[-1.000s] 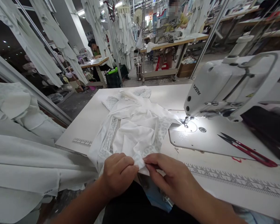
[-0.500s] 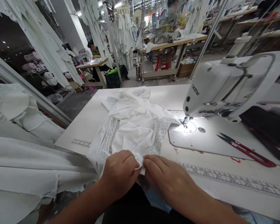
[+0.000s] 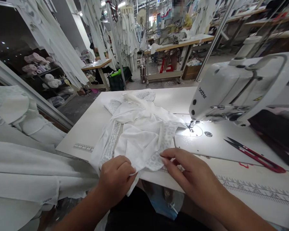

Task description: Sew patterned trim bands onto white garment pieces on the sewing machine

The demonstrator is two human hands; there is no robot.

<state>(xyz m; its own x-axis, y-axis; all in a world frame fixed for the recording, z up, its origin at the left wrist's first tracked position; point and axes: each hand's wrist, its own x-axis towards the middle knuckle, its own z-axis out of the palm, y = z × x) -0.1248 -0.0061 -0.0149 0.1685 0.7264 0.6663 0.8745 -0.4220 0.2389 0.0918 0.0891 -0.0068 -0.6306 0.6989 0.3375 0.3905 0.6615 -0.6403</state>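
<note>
A white garment (image 3: 139,138) with pale grey patterned trim lies rumpled on the sewing table (image 3: 86,128). Its right-hand corner reaches under the needle area of the white sewing machine (image 3: 214,93), where a lamp lights the plate. My left hand (image 3: 117,176) is closed on the garment's near edge, its fingers curled over the cloth. At the patterned strip on the right side, my right hand (image 3: 190,170) pinches the edge between thumb and forefinger. Between the hands a flap of cloth hangs over the table's front edge.
Red-handled thread snips (image 3: 255,155) lie right of the needle plate. A printed ruler (image 3: 250,187) runs along the table front. White cloth (image 3: 38,160) hangs at the left. Behind are a metal pole (image 3: 119,48), other worktables (image 3: 183,43) and a person by one.
My right hand has moved right, away from my left, to the patterned strip. My left hand has shifted slightly left, still on the garment. The near edge is now spread wider.
</note>
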